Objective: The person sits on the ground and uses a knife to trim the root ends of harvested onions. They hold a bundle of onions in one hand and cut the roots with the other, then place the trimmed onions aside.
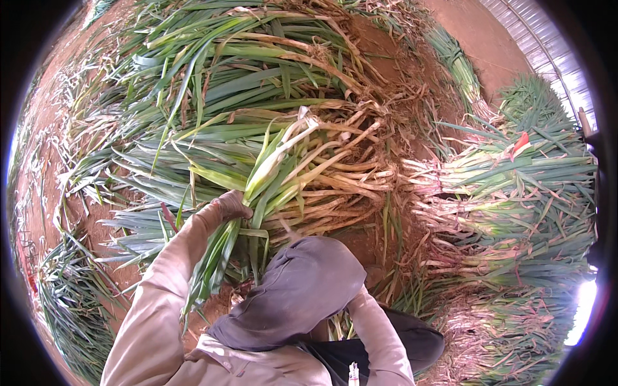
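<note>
My left hand [230, 207], in a brownish glove, is closed round a few green onions [265, 172]. Their peeled pale stems point up and away, while the green leaves hang below the fist toward my knee. Just beyond lies a large heap of unpeeled green onions [335, 177], with brown, dirty roots to the right and leaves to the left. My right forearm [380, 331] reaches up beside my bent knee [315, 270]. The knee and leg hide the right hand's fingers, so what they hold or touch does not show.
Bundled green onions [496, 212] lie in a long row on the right, with a red scrap [520, 145] on top. Another leafy pile [74, 299] is at the lower left. Dry leaf scraps litter the brown ground [380, 51]. Corrugated sheeting [534, 45] stands at the upper right.
</note>
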A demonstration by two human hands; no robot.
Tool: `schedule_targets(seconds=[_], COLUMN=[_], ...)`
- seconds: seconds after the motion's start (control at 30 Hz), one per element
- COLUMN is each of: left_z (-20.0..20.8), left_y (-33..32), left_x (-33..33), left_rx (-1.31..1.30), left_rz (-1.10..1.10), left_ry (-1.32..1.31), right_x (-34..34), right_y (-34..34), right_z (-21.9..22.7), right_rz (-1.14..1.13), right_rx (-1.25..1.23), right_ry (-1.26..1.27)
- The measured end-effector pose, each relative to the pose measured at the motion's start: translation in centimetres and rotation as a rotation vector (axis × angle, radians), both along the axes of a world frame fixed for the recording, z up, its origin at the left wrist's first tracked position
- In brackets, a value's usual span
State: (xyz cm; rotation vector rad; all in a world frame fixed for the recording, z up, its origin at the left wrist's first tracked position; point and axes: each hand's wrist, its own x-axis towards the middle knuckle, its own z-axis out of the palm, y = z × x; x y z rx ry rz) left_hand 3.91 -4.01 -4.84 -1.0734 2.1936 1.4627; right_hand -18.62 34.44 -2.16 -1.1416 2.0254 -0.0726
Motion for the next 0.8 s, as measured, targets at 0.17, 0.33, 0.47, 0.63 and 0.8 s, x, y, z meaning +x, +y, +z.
schedule_targets(seconds=[0.17,0.33,0.47,0.63,0.8], left_z=[-3.7,-4.1,-1.0,2.8,3.0], left_y=[-0.2,-0.6,0.4,1.5,3.4], left_x=[1.8,2.1,-0.3,4.2,8.9], left_rx=[0.207,0.172,0.029,0.038,0.479], left_rz=[0.121,0.082,-0.116,-0.062,0.238], left_ry=[0.199,0.123,0.026,0.082,0.25], right_x=[1.0,1.2,-0.7,-1.3,-1.2], right_y=[-0.8,-1.4,-4.6,-12.1,-10.3], right_z=[0.3,1.2,2.9,9.2,6.2], right_rz=[0.001,-0.026,-0.051,-0.277,-0.165], right_rx=[0.003,-0.006,0.0,0.166,0.142], right_ry=[-0.032,-0.054,-0.032,0.024,-0.048])
